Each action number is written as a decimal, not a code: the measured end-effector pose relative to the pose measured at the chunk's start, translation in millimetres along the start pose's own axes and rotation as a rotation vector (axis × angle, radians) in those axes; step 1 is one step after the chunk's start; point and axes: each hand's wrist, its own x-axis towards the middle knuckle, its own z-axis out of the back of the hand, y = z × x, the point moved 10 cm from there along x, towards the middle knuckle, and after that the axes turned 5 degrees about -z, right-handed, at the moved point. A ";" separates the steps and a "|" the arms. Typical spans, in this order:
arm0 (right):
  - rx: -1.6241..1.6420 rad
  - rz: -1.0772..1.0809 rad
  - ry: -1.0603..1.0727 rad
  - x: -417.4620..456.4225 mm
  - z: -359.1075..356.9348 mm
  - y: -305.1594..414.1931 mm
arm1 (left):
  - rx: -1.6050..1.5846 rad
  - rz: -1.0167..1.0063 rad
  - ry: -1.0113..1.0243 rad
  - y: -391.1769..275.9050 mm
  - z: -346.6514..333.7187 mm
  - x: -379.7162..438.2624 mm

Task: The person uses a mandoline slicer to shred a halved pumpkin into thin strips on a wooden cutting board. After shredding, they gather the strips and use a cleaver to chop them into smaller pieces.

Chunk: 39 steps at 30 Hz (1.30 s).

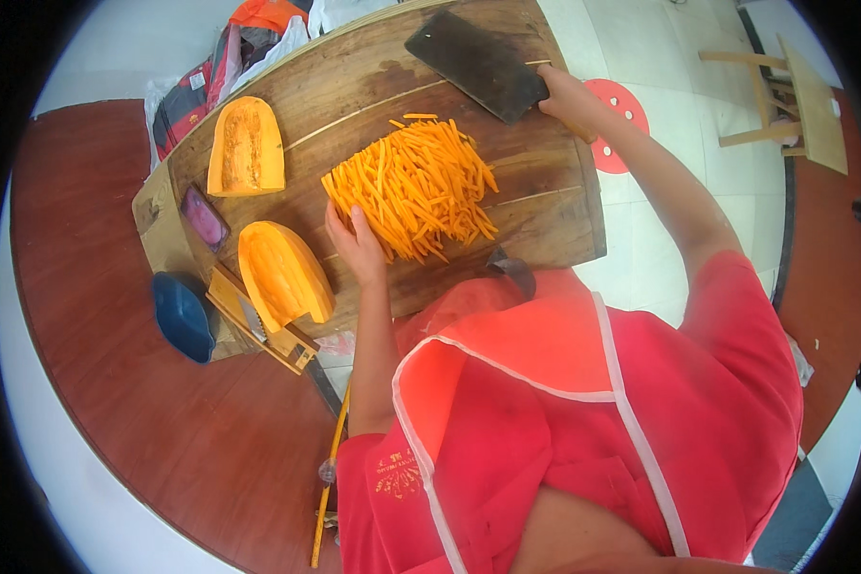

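Observation:
A wide heap of thin orange pumpkin strips (419, 186) lies on the wooden board (545, 165) before me. Against the heap's near left edge rests my left hand (358, 240), its thumb and fingers spread and touching the strips. My right hand (563, 100) grips the wooden handle of a dark-bladed cleaver (477, 68) at the board's far right. The blade lies over the board, apart from the strips. Left of the heap are two hollowed pumpkin pieces: the farther piece (247, 151) has fibrous flesh inside, while the nearer piece (280, 273) is scraped smooth.
A phone (204, 217) lies at the board's left end. Beside the nearer pumpkin piece are a wooden-framed slicer (258, 319) and a blue plastic basin (183, 316). Bags (201, 93) stand beyond the far left edge. Right of the board is a red stool (617, 122).

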 end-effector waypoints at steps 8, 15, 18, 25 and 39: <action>-0.256 0.189 -0.093 19.6 1.8 88.6 | -0.048 0.078 -0.006 7.3 3.9 -0.6; -0.188 0.161 0.017 45.2 -80.8 201.5 | -0.039 0.101 0.016 7.5 4.6 2.5; -0.187 0.209 0.035 52.6 -92.9 213.9 | -0.033 0.101 0.018 12.8 5.6 2.8; -0.186 0.334 0.061 54.6 -86.5 194.2 | -0.089 0.104 0.025 9.2 1.7 0.2; 0.055 0.262 -0.112 -23.8 -61.9 141.3 | 0.098 -0.019 0.020 10.3 0.2 3.8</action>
